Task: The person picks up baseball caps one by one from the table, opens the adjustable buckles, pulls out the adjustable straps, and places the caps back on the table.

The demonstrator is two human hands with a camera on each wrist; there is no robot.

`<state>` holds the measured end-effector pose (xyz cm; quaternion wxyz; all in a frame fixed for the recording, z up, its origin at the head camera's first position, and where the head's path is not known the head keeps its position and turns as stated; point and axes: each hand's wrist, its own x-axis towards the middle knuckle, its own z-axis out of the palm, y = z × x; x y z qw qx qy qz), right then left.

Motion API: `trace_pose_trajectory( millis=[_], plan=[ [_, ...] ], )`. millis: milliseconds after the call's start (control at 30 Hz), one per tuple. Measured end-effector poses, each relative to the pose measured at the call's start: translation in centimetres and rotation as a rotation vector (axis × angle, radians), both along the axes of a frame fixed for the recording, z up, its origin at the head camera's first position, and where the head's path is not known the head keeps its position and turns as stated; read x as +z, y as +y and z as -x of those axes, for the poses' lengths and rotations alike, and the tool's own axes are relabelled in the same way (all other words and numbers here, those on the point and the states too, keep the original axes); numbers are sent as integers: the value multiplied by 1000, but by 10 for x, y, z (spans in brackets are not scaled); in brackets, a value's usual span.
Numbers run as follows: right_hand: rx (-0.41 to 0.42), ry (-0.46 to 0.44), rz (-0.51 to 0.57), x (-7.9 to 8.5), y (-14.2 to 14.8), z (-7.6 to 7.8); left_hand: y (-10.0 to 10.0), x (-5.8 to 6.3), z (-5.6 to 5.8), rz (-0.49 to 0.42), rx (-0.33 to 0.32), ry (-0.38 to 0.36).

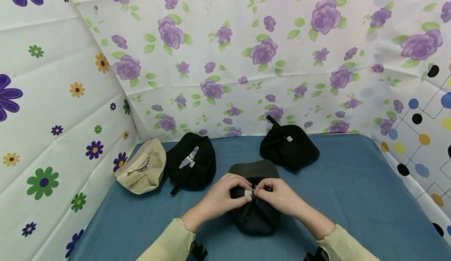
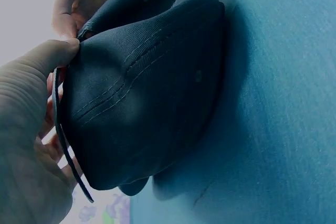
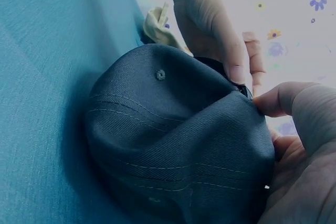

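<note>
A dark grey-black baseball cap (image 1: 258, 218) sits on the blue cloth in front of me, its brim (image 1: 254, 170) pointing away. My left hand (image 1: 225, 192) pinches the back strap between thumb and fingers, next to a small white tag (image 1: 248, 193). Close beside it, my right hand (image 1: 282, 196) pinches the other side of the strap area. In the left wrist view the loose strap end (image 2: 65, 145) hangs by the left palm. Both thumbs press at the cap's edge in the right wrist view, where stitching and an eyelet (image 3: 160, 75) show on the crown. Fingers partly hide the fastening.
Behind to the left lie a beige cap (image 1: 142, 169) and a black cap (image 1: 197, 167), side by side. Another black cap (image 1: 290, 147) with its strap sticking up lies at the back right. Flower-patterned sheets (image 1: 211, 57) wall in the blue-covered table (image 1: 352, 182).
</note>
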<state>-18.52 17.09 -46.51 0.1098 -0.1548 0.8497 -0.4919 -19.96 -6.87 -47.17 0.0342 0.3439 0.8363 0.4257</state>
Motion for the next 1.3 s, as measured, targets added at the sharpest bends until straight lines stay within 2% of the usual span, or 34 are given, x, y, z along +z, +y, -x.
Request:
trace_pose_trajectory(
  millis=[133, 433, 700, 900, 1167, 1300],
  plan=[
    [-7, -7, 4, 0, 0, 0, 1, -2, 0, -28, 9, -51],
    [-4, -24, 18, 1, 1, 0, 0, -5, 1, -49, 31, -52],
    [-9, -30, 35, 0, 3, 0, -3, -6, 1, -86, 7, -215],
    [-14, -25, 35, 0, 3, 0, -2, -3, 1, -100, 21, -269],
    [-13, -32, 44, 0, 4, -1, 1, -3, 0, -117, 32, -283],
    [-17, -51, 48, 1, 4, -1, 0, -4, 0, -95, 30, -230]
  ],
)
